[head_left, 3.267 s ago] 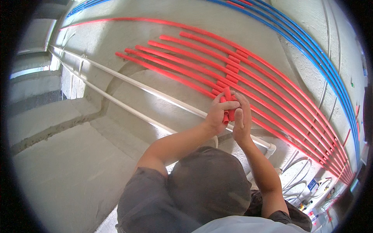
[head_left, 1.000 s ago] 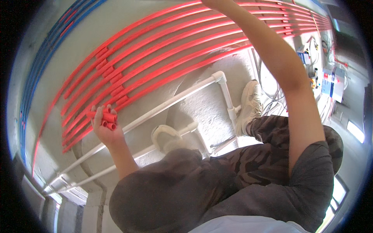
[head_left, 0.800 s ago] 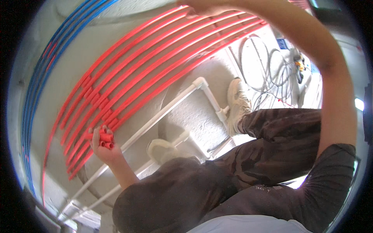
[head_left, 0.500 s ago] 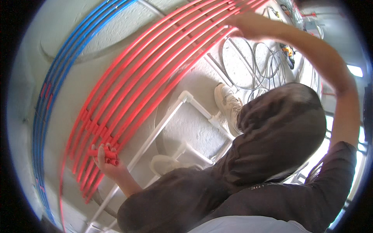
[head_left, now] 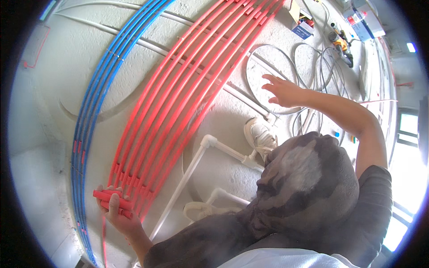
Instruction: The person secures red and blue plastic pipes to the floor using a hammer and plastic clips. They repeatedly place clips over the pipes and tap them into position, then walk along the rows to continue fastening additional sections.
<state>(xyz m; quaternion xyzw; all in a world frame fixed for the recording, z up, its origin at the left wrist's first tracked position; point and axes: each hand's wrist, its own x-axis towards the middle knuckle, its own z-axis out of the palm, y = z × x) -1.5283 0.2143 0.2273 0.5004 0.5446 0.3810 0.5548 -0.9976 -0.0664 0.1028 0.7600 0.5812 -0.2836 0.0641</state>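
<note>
My left hand [head_left: 119, 214] is closed round several short red pipe couplings [head_left: 114, 199], above the lower end of the red pipes. The long red pipes [head_left: 167, 96] lie side by side on the concrete floor, with wider sleeves along them near both ends. My right hand [head_left: 286, 92] is held out to the right of the pipes, fingers spread and nothing in it. Left of the red run lies a bundle of blue pipes [head_left: 91, 102], bound by a tie.
White pipes with elbow fittings [head_left: 208, 141] lie by my shoes [head_left: 260, 135]. Loops of grey cable [head_left: 319, 73] spread at the right. Beyond are a yellow and black power tool [head_left: 342, 47], an open small box [head_left: 303, 27] and a larger carton [head_left: 364, 21].
My right hand has come away from the far part of the red pipes, toward me, and its fingers have spread. The left still holds the couplings. The view has shifted, showing more boxes.
</note>
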